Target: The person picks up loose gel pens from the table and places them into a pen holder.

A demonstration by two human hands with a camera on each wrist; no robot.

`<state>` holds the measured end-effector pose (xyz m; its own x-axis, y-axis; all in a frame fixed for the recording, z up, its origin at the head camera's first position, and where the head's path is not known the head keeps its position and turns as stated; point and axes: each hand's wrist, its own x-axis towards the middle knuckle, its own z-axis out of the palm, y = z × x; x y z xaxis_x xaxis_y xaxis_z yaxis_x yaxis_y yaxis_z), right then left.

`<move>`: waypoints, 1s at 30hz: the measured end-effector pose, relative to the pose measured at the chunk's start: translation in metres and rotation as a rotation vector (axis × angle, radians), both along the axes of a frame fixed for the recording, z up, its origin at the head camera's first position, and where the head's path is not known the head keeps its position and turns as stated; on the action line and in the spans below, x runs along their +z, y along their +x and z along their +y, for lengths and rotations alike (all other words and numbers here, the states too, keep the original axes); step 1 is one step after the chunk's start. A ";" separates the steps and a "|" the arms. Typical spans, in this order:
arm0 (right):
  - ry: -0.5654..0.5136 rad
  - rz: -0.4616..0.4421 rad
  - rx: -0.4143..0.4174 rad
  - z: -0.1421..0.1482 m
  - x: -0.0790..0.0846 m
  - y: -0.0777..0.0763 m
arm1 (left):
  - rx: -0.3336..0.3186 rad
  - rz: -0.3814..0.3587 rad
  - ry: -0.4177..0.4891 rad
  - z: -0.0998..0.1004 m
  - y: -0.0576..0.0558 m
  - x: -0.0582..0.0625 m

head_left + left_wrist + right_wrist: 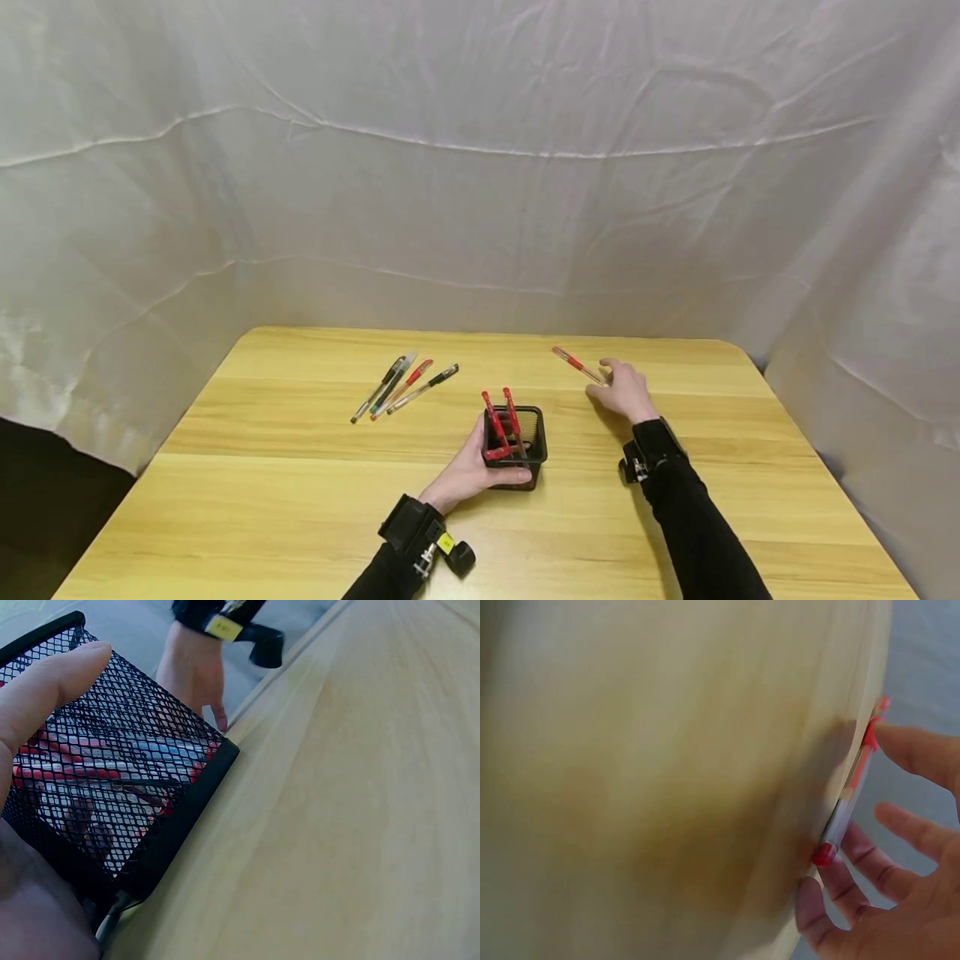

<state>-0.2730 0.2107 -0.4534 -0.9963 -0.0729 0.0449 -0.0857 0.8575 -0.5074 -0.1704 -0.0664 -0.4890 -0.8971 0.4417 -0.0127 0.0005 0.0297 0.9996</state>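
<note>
My left hand (472,467) grips a black mesh pen holder (536,477), its thumb across the near side. Red pens (513,417) stand in the holder, caps leaning above the rim. Through the mesh in the left wrist view, more red pens (67,771) show inside. My right hand (624,392) is at the near end of a clear pen with a red grip (573,362), on the table right of the holder. In the right wrist view its fingers (881,866) are spread apart around the pen, with no pinch visible.
Left of the holder lie several loose pens: a black-capped pen (442,375), a red-capped pen (418,372) and others close together. They rest on a wooden table (300,517). Pale cloth (480,208) hangs behind and beside the table.
</note>
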 end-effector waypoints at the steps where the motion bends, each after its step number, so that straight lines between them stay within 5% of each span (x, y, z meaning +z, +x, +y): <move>1: 0.022 -0.009 -0.001 0.000 0.001 -0.003 | 0.002 0.000 -0.002 0.000 0.000 0.000; 11: 0.174 -0.107 0.016 0.001 -0.003 -0.027 | 0.023 -0.010 -0.037 0.001 0.002 0.000; 20: 0.279 -0.184 -0.021 -0.018 0.010 -0.021 | 0.008 0.010 0.000 0.000 0.001 0.001; 30: 0.323 -0.174 -0.051 -0.019 0.001 -0.026 | 0.019 -0.002 -0.023 0.000 0.001 0.003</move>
<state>-0.2990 0.1921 -0.4523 -0.9897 -0.0061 -0.1430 0.0248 0.9767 -0.2133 -0.1692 -0.0663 -0.4863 -0.9053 0.4241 -0.0242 -0.0020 0.0526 0.9986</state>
